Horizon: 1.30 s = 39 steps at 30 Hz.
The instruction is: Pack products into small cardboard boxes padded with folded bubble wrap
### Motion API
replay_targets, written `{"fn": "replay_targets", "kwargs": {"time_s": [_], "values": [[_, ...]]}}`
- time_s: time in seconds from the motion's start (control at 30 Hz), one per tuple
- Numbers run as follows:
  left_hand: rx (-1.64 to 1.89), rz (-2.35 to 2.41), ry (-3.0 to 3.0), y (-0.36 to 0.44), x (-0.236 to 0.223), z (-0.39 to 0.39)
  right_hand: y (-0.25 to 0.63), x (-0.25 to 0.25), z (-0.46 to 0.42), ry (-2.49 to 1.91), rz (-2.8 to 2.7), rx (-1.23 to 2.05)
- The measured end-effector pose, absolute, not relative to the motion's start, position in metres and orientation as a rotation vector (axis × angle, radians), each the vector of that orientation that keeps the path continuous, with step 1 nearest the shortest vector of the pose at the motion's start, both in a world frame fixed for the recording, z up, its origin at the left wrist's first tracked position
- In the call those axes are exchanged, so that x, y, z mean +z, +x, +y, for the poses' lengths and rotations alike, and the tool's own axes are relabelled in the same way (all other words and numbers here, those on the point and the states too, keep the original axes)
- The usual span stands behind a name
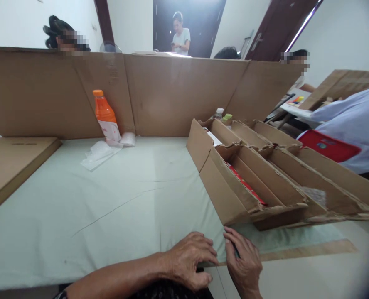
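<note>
My left hand [190, 258] rests at the front edge of the table with its fingers loosely bent and the thumb apart, nothing in it. Close by on the right, my right hand [243, 261] has its fingers stretched toward the near corner of a cardboard box [226, 199]. A narrow dark gap or strip shows between its thumb and fingers; I cannot tell which. Whether the fingertips touch the box is unclear. Inside this box lies a flat red item [247, 185], partly hidden by the walls.
More cardboard compartments [321, 182] stand at right, one with clear plastic. On the pale green cloth [122, 199] are an orange bottle [105, 114] and plastic wrapping [100, 153]. A flat carton [19, 166] lies left. A cardboard screen [184, 91] spans the back, people beyond.
</note>
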<state>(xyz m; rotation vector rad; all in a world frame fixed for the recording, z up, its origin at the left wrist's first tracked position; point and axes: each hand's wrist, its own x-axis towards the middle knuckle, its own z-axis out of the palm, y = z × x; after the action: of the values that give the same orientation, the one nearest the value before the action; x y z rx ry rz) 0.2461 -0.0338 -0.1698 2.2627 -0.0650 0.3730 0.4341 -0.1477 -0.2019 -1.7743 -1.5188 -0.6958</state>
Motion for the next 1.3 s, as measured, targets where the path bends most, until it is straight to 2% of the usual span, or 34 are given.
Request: {"fn": "replay_targets", "kwargs": {"time_s": [0.7, 1.3], "values": [[0.415, -0.057, 2.219, 0.243, -0.176, -0.04, 0.43, -0.198, -0.148, -1.815, -1.488, -0.668], [0.427, -0.003, 2.177, 0.238, -0.162, -0.036, 0.419, -0.195, -0.145, -1.868, -1.42, -0.602]]}}
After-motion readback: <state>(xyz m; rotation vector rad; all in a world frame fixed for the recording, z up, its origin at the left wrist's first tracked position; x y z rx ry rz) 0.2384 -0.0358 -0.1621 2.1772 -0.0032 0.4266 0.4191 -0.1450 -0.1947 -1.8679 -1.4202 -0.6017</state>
